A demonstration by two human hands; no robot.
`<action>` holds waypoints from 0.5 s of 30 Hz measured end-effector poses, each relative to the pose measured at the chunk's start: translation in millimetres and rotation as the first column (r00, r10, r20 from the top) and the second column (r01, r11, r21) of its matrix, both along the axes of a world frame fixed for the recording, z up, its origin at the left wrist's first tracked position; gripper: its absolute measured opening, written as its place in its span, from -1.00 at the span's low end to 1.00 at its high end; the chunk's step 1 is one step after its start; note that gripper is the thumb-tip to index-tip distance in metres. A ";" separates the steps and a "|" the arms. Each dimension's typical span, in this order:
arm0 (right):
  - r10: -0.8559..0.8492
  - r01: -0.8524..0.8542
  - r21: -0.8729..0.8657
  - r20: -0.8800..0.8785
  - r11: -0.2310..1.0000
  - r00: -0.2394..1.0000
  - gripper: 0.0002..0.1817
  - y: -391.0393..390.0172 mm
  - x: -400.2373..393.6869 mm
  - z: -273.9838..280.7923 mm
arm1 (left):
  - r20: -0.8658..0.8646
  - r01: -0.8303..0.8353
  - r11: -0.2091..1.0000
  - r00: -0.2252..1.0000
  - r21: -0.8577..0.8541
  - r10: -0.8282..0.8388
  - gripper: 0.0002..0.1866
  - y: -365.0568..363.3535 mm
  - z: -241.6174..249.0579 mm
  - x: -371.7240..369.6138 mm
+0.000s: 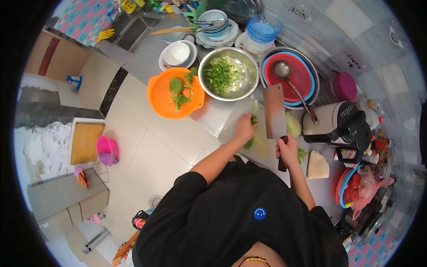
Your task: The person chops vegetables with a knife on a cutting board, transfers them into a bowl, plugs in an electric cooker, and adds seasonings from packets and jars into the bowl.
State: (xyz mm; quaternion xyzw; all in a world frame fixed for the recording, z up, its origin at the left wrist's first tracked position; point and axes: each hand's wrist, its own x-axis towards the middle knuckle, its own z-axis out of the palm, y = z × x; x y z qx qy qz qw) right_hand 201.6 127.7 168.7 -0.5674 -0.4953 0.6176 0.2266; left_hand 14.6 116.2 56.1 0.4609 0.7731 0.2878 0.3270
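My right hand (288, 150) is wrapped around the dark handle of a cleaver (275, 111), its broad blade pointing away from me. To the left of the blade, my left hand (245, 127) has its fingers closed on leafy greens (254, 119) over the cutting board (262, 144). Pale stalk sticks out beyond the fingers, and leaf shows below the hand. A steel bowl (204, 74) of chopped greens (221, 74) stands just beyond. Beside it, an orange colander (159, 99) holds several loose leaves (176, 84). Part of a cabbage (292, 124) lies right of the blade.
A ladle (282, 70) rests in a red basin (275, 80) at the back. On the right stand an electric appliance with a black lid (327, 122), a pale wedge-shaped piece (318, 165) and a basket (343, 187). Stacked bowls (213, 22) and a sink (138, 33) are farther back.
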 end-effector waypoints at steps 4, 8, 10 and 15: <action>-0.006 0.007 -0.009 0.057 1.000 0.998 -0.85 -5.7 13.3 3.3 | 0.079 0.029 0.998 0.996 0.058 -0.033 -0.31 -2.6 12.3 3.4; 0.041 -0.046 0.044 0.108 0.998 0.993 -0.82 -6.8 18.0 2.2 | 0.006 0.015 0.962 1.000 0.273 -0.017 -0.43 -19.2 23.3 -22.3; 0.068 -0.072 0.036 0.102 0.997 0.993 -0.82 -3.9 9.2 7.9 | 0.291 -0.070 0.979 0.957 0.190 0.012 -0.58 -29.0 61.7 -57.6; 0.164 -0.167 0.042 0.070 0.985 0.984 -0.84 6.1 -34.4 20.6 | -0.115 -0.422 0.838 0.867 0.345 0.484 -0.80 -34.4 43.8 -187.7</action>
